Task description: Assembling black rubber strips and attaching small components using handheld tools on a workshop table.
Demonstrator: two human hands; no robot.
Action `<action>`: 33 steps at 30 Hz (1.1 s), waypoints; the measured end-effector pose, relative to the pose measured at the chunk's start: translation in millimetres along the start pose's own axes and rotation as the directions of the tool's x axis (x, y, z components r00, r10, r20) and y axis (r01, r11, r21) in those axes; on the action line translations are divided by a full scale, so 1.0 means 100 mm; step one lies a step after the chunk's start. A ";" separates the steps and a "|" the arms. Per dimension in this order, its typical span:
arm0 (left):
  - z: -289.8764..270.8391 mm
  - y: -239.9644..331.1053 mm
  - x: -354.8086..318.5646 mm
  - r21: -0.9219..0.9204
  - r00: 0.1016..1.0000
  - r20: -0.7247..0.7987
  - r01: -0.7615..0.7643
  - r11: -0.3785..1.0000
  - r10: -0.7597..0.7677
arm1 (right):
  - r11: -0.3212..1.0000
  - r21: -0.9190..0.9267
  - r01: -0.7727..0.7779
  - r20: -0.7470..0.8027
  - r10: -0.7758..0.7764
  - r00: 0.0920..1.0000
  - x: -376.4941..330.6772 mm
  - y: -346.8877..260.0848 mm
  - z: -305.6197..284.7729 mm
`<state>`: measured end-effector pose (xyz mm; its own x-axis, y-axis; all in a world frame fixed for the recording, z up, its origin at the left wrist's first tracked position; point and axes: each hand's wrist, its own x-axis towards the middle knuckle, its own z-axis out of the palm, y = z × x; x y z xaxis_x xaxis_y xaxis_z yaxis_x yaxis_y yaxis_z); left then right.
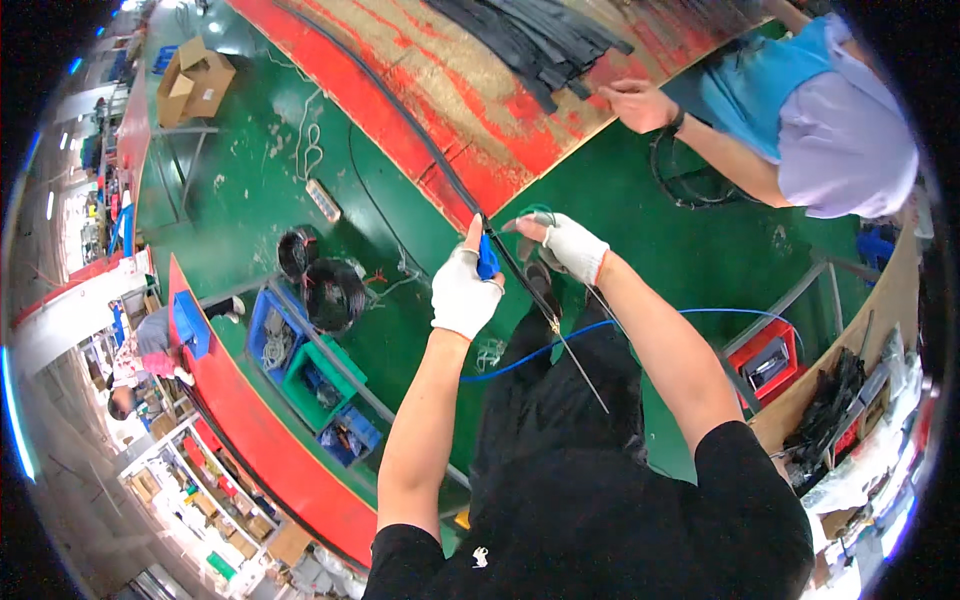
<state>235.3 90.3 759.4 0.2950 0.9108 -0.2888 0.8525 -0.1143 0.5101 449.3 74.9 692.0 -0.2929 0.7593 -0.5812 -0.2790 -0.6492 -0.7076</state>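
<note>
A long black cable bundle (437, 160) runs off the red-edged table, passes between my two hands and ends near my legs in a bare, thin metal-coloured length (585, 370). My left hand (466, 292), in a white glove with bare fingertips, is closed around a small blue tool (487, 258); its thumb lies against the bundle. The tool's working end is hidden. My right hand (570, 248), gloved alike, is closed just right of the bundle, its fingertips pointing at it. A thin green strand (538, 210) curves by those fingers; what they pinch cannot be made out.
Black strips (530, 40) lie on the worn red table (330, 60), where a co-worker's hand (640, 104) rests near the corner. A blue hose (700, 311) crosses before my legs. Black cable coils (333, 293) and a power strip (323, 200) lie on the green floor. Bins (322, 375) stand left.
</note>
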 end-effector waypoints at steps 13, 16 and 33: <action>-0.05 -0.28 0.02 -0.303 0.995 0.063 0.096 0.948 -0.080 | 0.987 -0.098 0.124 0.113 -0.113 0.987 0.54 -0.05 0.29; -0.05 -0.38 0.03 -0.476 0.991 0.111 0.122 0.871 -0.078 | 0.991 -0.113 0.072 0.137 -0.056 0.989 0.44 -0.19 0.32; -0.24 -0.26 0.12 -0.552 0.981 0.178 0.163 0.818 -0.075 | 0.734 -0.535 0.417 0.112 -0.428 0.897 0.36 -0.12 0.26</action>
<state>206.5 114.1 762.2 0.3026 0.8315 -0.4659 0.5066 0.2737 0.8176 418.1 108.7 690.2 -0.2455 0.9538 -0.1732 0.1626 -0.1356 -0.9773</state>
